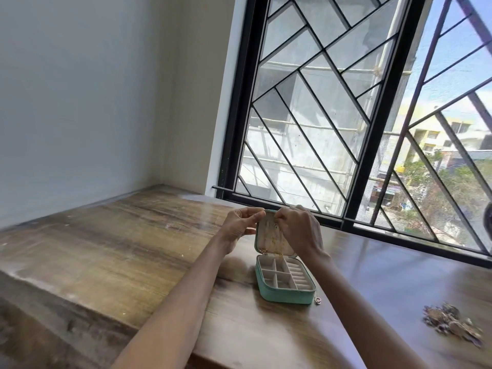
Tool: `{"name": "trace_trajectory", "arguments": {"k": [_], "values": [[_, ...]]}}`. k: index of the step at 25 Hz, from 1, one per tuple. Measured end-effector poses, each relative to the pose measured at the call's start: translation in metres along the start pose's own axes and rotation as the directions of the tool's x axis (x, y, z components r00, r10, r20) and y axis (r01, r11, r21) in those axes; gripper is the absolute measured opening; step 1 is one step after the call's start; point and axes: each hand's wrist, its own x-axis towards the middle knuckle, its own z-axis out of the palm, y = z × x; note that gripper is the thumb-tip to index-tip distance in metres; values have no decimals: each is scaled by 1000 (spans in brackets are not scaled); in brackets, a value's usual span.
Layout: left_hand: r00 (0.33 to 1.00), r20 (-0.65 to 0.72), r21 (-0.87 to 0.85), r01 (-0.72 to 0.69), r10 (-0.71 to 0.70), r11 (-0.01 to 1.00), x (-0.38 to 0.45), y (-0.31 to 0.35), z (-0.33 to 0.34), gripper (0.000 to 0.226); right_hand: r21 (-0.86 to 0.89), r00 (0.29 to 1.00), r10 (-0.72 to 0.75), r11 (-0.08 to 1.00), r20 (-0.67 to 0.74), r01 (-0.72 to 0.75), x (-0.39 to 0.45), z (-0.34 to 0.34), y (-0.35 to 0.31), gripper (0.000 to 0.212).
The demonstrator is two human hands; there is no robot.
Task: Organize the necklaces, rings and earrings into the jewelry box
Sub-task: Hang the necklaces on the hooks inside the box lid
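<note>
A teal jewelry box (286, 295) stands open on the wooden table (133, 235), its beige lid upright and its tray divided into several compartments. A gold necklace (275, 242) hangs down the inside of the lid, its lower end reaching the tray's back edge. My left hand (239, 227) grips the lid's top left edge. My right hand (299, 230) pinches the top of the necklace against the lid's upper part. A small ring-like piece on a thin chain (317, 300) lies beside the box's front right corner.
A pile of mixed jewelry (452, 323) lies on the table at the far right. A barred window (346, 129) runs along the table's back edge. A white wall borders the table on the left.
</note>
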Motion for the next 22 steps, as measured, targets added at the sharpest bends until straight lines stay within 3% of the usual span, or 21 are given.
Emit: {"name": "trace_trajectory", "arguments": {"k": [4, 7, 11, 18, 22], "values": [[1000, -3, -2, 4, -4, 1000, -1, 1, 0, 11, -43, 1000, 10, 999, -24, -11, -5, 3, 9, 13], [1000, 3, 7, 7, -7, 1000, -2, 2, 1, 13, -142, 986, -74, 989, -150, 52, -11, 7, 17, 6], [1000, -9, 12, 12, -12, 1000, -3, 3, 1, 14, -130, 975, -44, 991, -216, 16, -16, 0, 17, 11], [994, -107, 13, -34, 35, 999, -6, 6, 2, 20, -71, 981, 188, 980, 38, -185, -29, 4, 9, 33], [987, -150, 22, -49, 52, 999, -6, 6, 2, 28, -46, 956, 270, 963, 117, -266, -30, 9, 6, 24]]}}
